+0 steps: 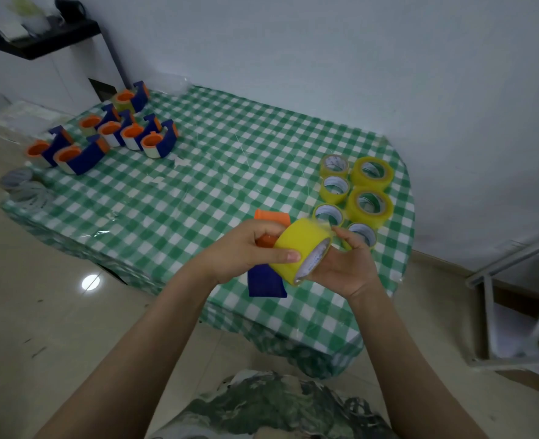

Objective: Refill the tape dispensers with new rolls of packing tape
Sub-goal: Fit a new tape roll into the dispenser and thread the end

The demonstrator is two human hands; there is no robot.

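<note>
Above the near edge of the table I hold a blue and orange tape dispenser (266,282) with a yellow roll of packing tape (300,248) sitting on it. My left hand (246,251) grips the dispenser's orange part, its thumb lying across the roll. My right hand (345,267) cups the roll's open end from the right, fingers curled round its edge. Several more yellow rolls (369,204) lie flat on the table at the right. Several blue and orange dispensers (116,137) stand grouped at the far left corner.
The table wears a green and white checked cloth (198,185) under clear plastic. Emptied cardboard cores (21,182) lie at its left edge. A white cabinet with a black shelf (56,39) stands at the back left, and a metal frame (499,296) leans at the right.
</note>
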